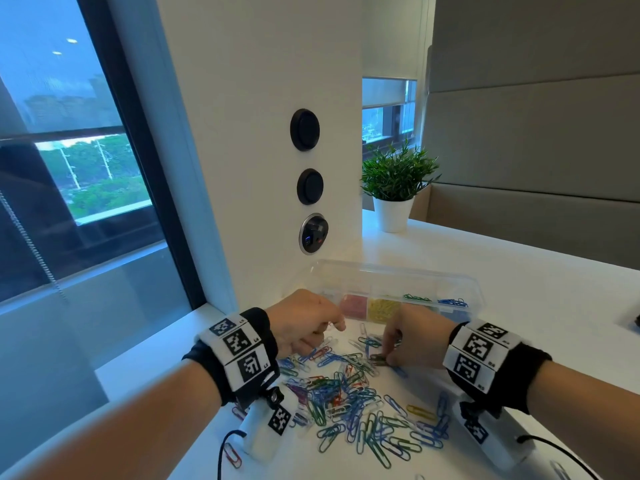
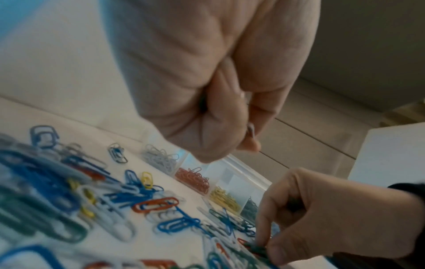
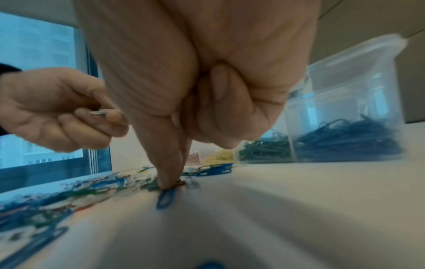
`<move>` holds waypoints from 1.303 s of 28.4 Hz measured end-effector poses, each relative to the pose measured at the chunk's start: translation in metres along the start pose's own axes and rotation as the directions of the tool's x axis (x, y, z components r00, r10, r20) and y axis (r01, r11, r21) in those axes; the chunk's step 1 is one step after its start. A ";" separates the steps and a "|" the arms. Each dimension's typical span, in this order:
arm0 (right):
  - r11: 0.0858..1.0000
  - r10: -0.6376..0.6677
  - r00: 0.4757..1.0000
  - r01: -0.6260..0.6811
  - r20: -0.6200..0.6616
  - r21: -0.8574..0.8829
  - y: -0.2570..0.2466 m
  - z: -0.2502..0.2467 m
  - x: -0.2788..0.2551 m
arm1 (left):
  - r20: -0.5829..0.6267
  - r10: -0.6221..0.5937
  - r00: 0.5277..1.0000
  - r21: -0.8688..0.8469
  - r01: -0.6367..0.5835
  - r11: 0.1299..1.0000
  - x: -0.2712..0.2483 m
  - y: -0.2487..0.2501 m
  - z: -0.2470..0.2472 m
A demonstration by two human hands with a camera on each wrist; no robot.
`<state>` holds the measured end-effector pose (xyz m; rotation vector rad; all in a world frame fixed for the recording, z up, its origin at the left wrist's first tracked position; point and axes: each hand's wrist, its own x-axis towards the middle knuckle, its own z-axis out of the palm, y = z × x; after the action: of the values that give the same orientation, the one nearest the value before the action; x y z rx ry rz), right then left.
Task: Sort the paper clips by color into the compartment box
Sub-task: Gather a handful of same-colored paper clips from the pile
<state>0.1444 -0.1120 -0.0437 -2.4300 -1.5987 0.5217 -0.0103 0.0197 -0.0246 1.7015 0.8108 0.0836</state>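
White table (image 1: 519,289) carries loose paper clips (image 1: 349,400) spread across its near middle, with bare surface toward the right edge. Beyond them, the left hand (image 1: 304,320) pinches a pale clip, while the right hand (image 1: 408,337) pinches a green clip (image 1: 378,359) at the table. Farther back, the compartment box (image 1: 398,292) stands by the wall.

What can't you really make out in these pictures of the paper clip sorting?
- Head view: left hand hides the compartment box's left end.
- Left wrist view: the clip the left hand pinches is mostly covered by fingers, colour unclear.
- Right wrist view: right hand's fingertips hide the clip they pinch; pile blurred.
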 end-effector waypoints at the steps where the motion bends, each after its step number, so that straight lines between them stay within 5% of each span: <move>1: 1.000 -0.007 1.000 0.007 -0.003 -0.005 0.001 -0.001 -0.001 | 0.027 -0.036 0.999 -0.069 0.038 0.997 0.000 0.000 -0.001; 8: 0.992 -0.116 0.993 0.116 0.010 -0.041 -0.001 -0.005 -0.005 | 0.182 -0.071 0.981 -0.310 0.126 0.942 -0.004 0.003 0.000; 13: 0.996 -0.084 0.996 0.083 -0.034 -0.016 0.006 -0.011 -0.016 | 0.127 -0.031 0.991 0.012 0.029 0.999 -0.004 0.004 0.006; 19: 0.993 -0.107 0.994 0.107 0.006 -0.054 0.006 -0.010 -0.024 | 0.174 0.021 0.984 0.323 -0.077 0.943 -0.008 0.001 0.012; 25: 0.978 -0.111 0.994 0.114 0.027 -0.174 0.004 -0.009 -0.026 | 0.244 0.097 0.965 0.728 -0.248 0.639 -0.008 0.003 0.026; 30: 0.953 -0.110 0.993 0.116 0.039 -0.280 -0.002 -0.006 -0.030 | 0.243 0.047 0.969 0.824 -0.232 0.517 -0.007 0.001 0.041; 34: 0.955 -0.134 0.991 0.135 0.021 -0.264 0.002 -0.006 -0.035 | 0.269 0.077 0.960 0.771 -0.263 0.580 -0.007 0.002 0.034; 37: 0.990 -0.131 0.991 0.132 0.007 -0.059 0.009 -0.012 -0.036 | 0.221 0.077 0.972 0.605 -0.198 0.771 -0.009 0.001 0.023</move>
<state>0.1433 -0.1483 -0.0290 -2.3450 -1.7855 0.4623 -0.0061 -0.0043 -0.0276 2.3616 0.5993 -0.2745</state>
